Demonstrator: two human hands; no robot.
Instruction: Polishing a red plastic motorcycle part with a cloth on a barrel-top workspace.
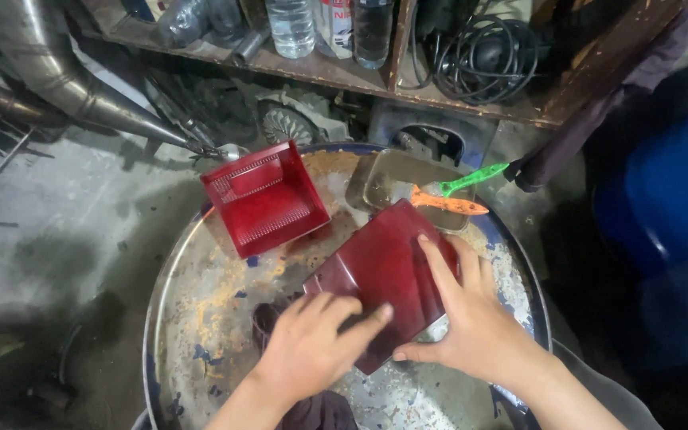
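A dark red plastic lens cover [380, 267] lies on the rusty round drum top [201, 310]. My right hand [471, 318] presses flat on its right side, fingers spread, thumb under its near edge. My left hand [312, 342] rests on its near left corner with fingers curled; a dark cloth [268, 318] shows just beside and under this hand, and whether the hand grips it is unclear. A second, brighter red ribbed lens piece [268, 199] sits open side up at the drum's far left.
A metal tray [392, 179] at the drum's far edge carries an orange brush [447, 204] and a green brush [471, 178]. Behind stand a shelf with plastic bottles [290, 28] and coiled black cable [483, 56]. A metal exhaust pipe [57, 76] lies left; a blue barrel [670, 191] stands right.
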